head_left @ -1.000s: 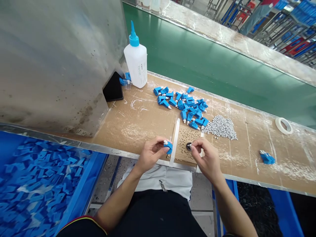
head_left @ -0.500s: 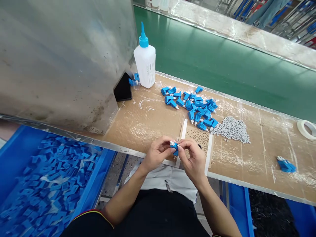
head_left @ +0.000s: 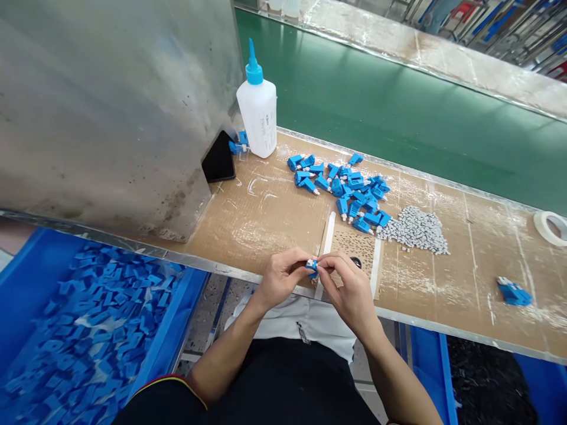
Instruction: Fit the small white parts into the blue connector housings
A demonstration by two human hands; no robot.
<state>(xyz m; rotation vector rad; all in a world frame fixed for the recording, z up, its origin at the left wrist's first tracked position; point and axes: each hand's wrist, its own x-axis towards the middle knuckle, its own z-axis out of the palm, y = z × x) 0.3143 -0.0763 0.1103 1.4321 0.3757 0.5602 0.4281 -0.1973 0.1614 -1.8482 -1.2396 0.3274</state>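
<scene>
Between both hands, above the bench's front edge, is a small blue plastic part [head_left: 312, 265] with a whitish piece at its top. My left hand [head_left: 283, 276] pinches it from the left. Thumb and fingertips of my right hand [head_left: 348, 286] close on its right side; whether they hold a separate small piece is hidden. Just beyond the hands lies a dotted cardboard patch [head_left: 349, 245] edged with white tape, with a round black item [head_left: 355, 262] on it. Past that are a heap of blue plastic parts with white tips [head_left: 357, 189] and a pile of small grey pieces [head_left: 419, 230].
A white squeeze bottle [head_left: 261, 115] stands beside a metal housing [head_left: 110, 118] and a black phone-like slab [head_left: 219, 159]. Farther right are a tape roll [head_left: 549, 229] and another blue part [head_left: 514, 292]. A blue bin [head_left: 179, 321] of blue parts sits below left; a green belt [head_left: 376, 112] runs behind.
My right hand has shifted slightly right and turned, and the blue part has tilted between my fingers. The round black item shows more. The whole view has shifted slightly.
</scene>
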